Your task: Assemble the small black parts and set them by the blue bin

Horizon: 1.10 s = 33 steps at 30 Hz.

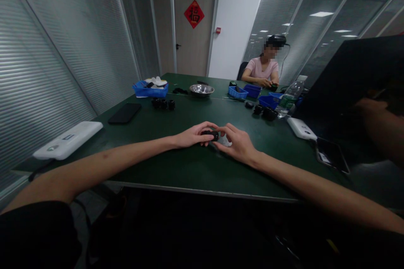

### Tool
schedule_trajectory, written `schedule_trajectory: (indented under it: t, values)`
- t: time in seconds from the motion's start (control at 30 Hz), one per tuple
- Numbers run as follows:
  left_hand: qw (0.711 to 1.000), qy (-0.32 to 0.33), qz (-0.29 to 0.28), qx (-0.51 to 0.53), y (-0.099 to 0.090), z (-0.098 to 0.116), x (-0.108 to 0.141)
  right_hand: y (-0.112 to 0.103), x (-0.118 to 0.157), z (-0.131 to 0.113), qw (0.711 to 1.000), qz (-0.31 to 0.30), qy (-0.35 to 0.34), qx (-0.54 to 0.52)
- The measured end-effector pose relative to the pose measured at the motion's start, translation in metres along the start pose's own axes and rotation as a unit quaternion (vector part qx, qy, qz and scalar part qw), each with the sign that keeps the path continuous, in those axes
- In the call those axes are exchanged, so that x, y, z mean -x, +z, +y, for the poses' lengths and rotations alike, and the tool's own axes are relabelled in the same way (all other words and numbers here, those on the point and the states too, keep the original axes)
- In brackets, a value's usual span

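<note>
- Dark sleeve at lower left, its forearm crossing the near edge of the desk.
- Left hand clamped around a small black cylindrical part, inward from the middle of that near edge.
- Right hand with fingertips at the part's end; cannot tell whether they grip it.
- White device along the left edge.
- Metal bowl toward the far edge.

L sleeve: plain blk, short, ends approx. nr the elbow w/ a rounded edge. L forearm & R forearm bare, slim, L w/ 1 small dark mark; L hand & R hand bare too, w/ slender fingers.
</note>
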<state>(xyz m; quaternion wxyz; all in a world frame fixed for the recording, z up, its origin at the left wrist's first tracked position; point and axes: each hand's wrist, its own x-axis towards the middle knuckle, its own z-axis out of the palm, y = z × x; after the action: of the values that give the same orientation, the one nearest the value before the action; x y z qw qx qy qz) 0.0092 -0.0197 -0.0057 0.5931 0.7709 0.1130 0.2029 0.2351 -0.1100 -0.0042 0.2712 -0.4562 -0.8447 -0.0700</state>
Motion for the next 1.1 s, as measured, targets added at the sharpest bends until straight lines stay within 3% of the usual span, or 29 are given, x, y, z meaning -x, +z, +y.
schedule_trajectory:
  t: [1.1]
  values:
    - [1.0, 0.003, -0.003, -0.004, -0.0008, -0.0017, 0.0005, -0.0014, 0.0003, -0.0022, 1.0, -0.005, -0.01, 0.013]
